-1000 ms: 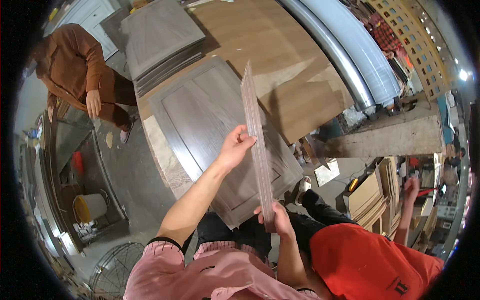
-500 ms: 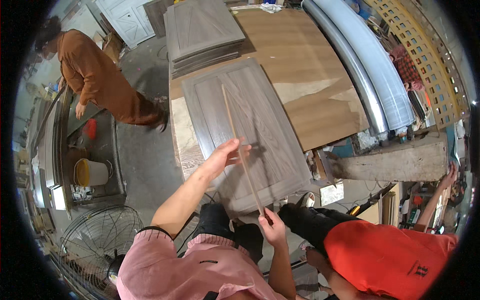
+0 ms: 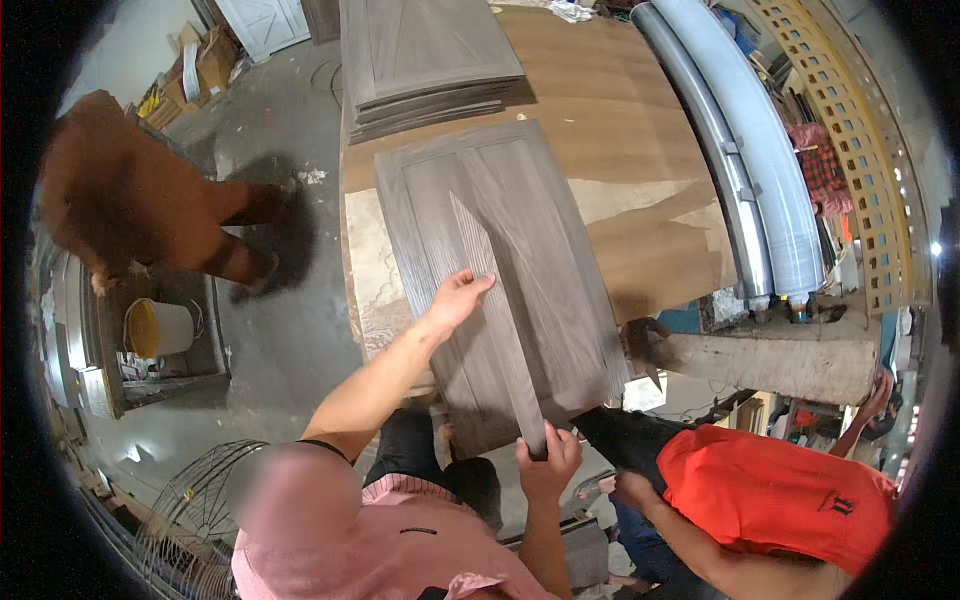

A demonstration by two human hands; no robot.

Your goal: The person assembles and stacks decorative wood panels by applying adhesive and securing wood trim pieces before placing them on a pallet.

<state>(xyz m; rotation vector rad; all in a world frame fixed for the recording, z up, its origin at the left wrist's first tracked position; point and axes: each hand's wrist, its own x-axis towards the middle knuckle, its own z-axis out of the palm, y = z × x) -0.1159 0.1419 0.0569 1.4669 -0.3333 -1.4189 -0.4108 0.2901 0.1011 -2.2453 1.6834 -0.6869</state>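
Note:
A narrow grey wood-grain strip [image 3: 507, 325] with a pointed far end slants over a grey panelled cabinet door [image 3: 565, 260], its broad face turned up. My left hand [image 3: 462, 299] is closed on the strip's left edge around mid-length, thumb on top. At the near end, my right hand [image 3: 549, 463] grips the strip between thumb and fingers. The door lies flat on the workbench [image 3: 610, 90] beneath the strip. Whether the strip touches the door, I cannot tell.
More grey doors [image 3: 430, 50] are stacked at the far end of the bench. Long wrapped rolls [image 3: 755, 150] lie along its right. A person in red [image 3: 770, 490] is close on my right, one in brown [image 3: 150, 190] at left. A wire fan [image 3: 190, 510] stands lower left.
The strip has turned from its thin edge to its broad face. My left hand, loosely open around it before, now grips it. The person in brown has come nearer along the left.

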